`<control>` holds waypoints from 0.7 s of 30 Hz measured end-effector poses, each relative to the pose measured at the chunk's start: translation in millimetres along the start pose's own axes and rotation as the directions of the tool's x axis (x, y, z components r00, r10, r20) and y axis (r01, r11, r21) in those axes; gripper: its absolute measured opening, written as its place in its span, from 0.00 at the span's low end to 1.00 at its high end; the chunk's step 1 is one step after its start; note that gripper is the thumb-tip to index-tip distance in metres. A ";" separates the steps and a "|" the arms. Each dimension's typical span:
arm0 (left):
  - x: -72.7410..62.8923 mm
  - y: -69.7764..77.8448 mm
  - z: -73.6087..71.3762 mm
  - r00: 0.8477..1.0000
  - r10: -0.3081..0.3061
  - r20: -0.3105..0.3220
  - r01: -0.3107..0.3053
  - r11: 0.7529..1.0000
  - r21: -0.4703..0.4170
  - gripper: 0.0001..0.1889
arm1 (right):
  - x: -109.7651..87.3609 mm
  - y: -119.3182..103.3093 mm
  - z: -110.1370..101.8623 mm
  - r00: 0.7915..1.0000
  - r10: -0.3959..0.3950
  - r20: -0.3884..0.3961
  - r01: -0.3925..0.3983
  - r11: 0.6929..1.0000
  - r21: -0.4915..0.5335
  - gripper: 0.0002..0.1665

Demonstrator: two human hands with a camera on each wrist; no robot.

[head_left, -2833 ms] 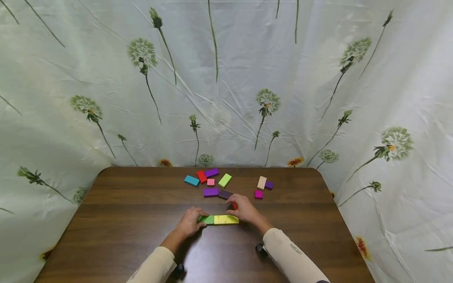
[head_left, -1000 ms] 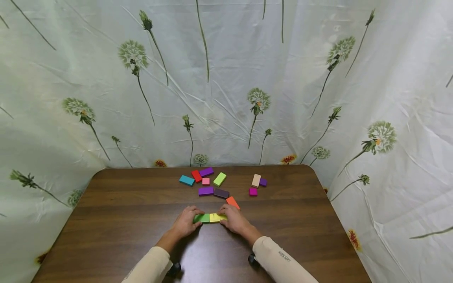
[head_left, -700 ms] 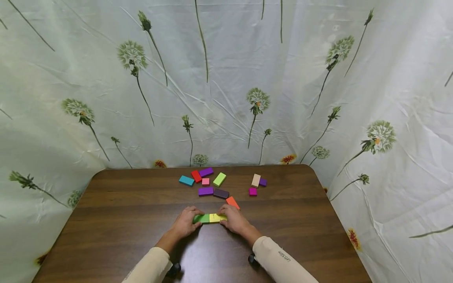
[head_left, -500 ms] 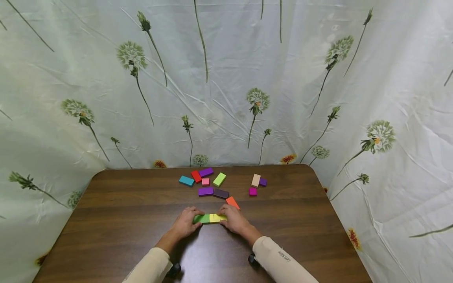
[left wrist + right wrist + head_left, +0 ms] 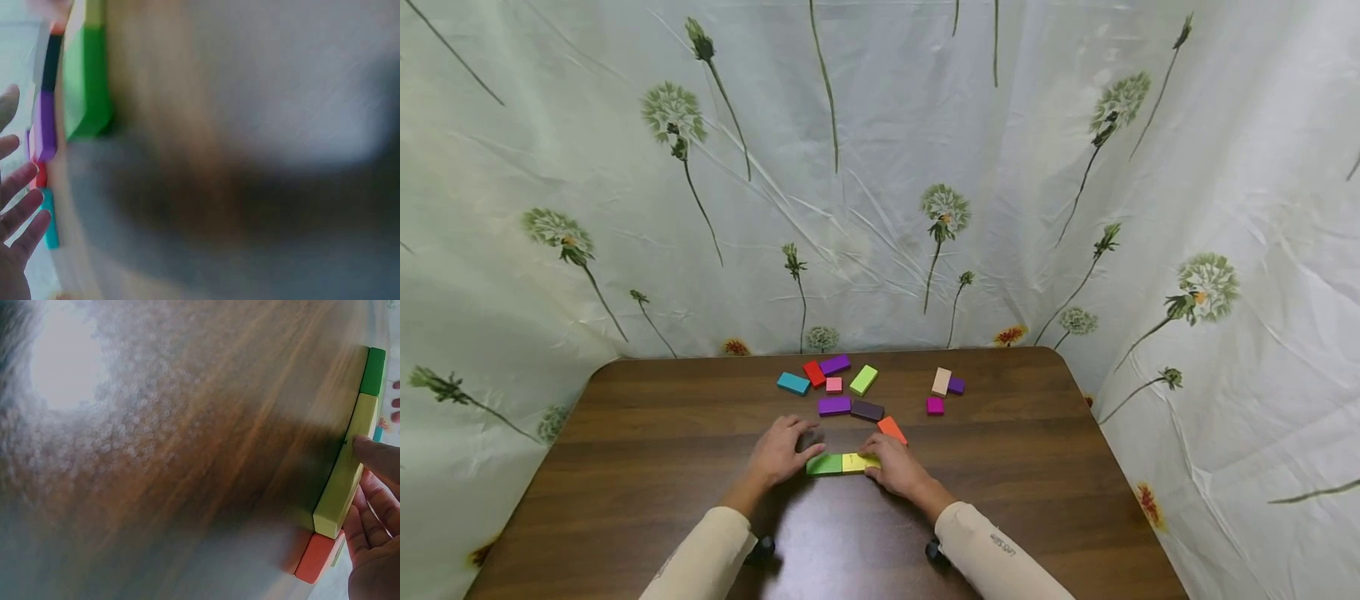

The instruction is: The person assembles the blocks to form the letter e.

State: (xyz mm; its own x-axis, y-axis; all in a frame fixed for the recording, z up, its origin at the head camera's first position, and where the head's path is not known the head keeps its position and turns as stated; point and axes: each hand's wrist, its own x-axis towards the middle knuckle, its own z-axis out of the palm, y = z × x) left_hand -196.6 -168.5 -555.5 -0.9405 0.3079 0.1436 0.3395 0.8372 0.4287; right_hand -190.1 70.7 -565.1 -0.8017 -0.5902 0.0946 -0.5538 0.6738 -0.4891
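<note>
A green block (image 5: 824,465) and a yellow block (image 5: 853,463) lie end to end on the table, green to the left. My right hand (image 5: 897,467) pinches the yellow block between thumb and fingers; in the right wrist view the thumb lies along the near side of the yellow block (image 5: 342,472). Beside the green block's left end, my left hand (image 5: 777,452) holds nothing, and its fingers are spread in the left wrist view, apart from the green block (image 5: 87,81). Just behind the right hand lies an orange block (image 5: 892,429), partly hidden by it.
Farther back are a dark block (image 5: 867,410), purple blocks (image 5: 834,406), a pink block (image 5: 834,385), a red block (image 5: 814,373), a teal block (image 5: 793,383) and a lime block (image 5: 863,380). A beige block (image 5: 942,382) and a magenta block (image 5: 935,406) lie right. A floral curtain (image 5: 880,250) hangs behind the table.
My right hand has set the orange block down behind and taken hold of the yellow block. The left hand has let go of the green block and shifted slightly left and away.
</note>
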 end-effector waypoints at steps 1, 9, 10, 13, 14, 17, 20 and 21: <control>4.8 -3.5 -4.6 1.000 -0.013 0.018 0.013 1.000 0.027 0.22 | 0.6 0.4 0.0 1.000 0.000 0.001 0.000 1.000 0.003 0.15; 47.4 -35.7 -30.2 0.994 0.006 0.105 -0.018 0.994 0.111 0.20 | 1.9 -0.6 1.3 1.000 0.016 0.012 -0.016 1.000 -0.005 0.15; 53.8 -38.1 -30.2 0.996 -0.006 0.094 -0.001 0.998 0.069 0.20 | 1.3 -0.5 1.0 1.000 0.014 0.010 -0.014 1.000 -0.006 0.15; 70.7 -41.6 -30.0 0.995 -0.069 0.073 0.075 0.994 -0.083 0.19 | -0.4 -0.3 -0.9 1.000 0.006 0.010 -0.006 1.000 -0.012 0.15; 75.6 -42.6 -29.7 0.995 -0.078 0.067 0.086 0.989 -0.119 0.19 | -0.8 0.1 -1.1 1.000 0.004 0.009 -0.004 1.000 -0.012 0.15; 86.3 -46.5 -29.7 0.995 -0.079 0.067 0.088 0.986 -0.138 0.18 | -1.0 1.4 -0.8 1.000 -0.011 0.004 0.011 1.000 -0.017 0.14; 93.0 -52.4 -27.6 0.994 -0.031 0.101 0.035 0.999 -0.038 0.17 | -0.2 2.5 0.5 1.000 -0.014 0.004 0.014 1.000 -0.024 0.14; 94.4 -54.0 -26.6 0.993 -0.016 0.116 0.016 1.000 -0.002 0.17 | 0.3 3.1 1.0 1.000 -0.012 0.005 0.012 1.000 -0.025 0.14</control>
State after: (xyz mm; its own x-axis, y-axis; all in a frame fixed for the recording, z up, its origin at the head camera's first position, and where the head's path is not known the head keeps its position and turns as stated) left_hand -304.0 -196.7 -541.4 -0.9380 0.3452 0.0325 0.3245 0.8411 0.4327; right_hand -191.8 72.1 -567.4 -0.7939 -0.6004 0.0962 -0.5690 0.6778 -0.4657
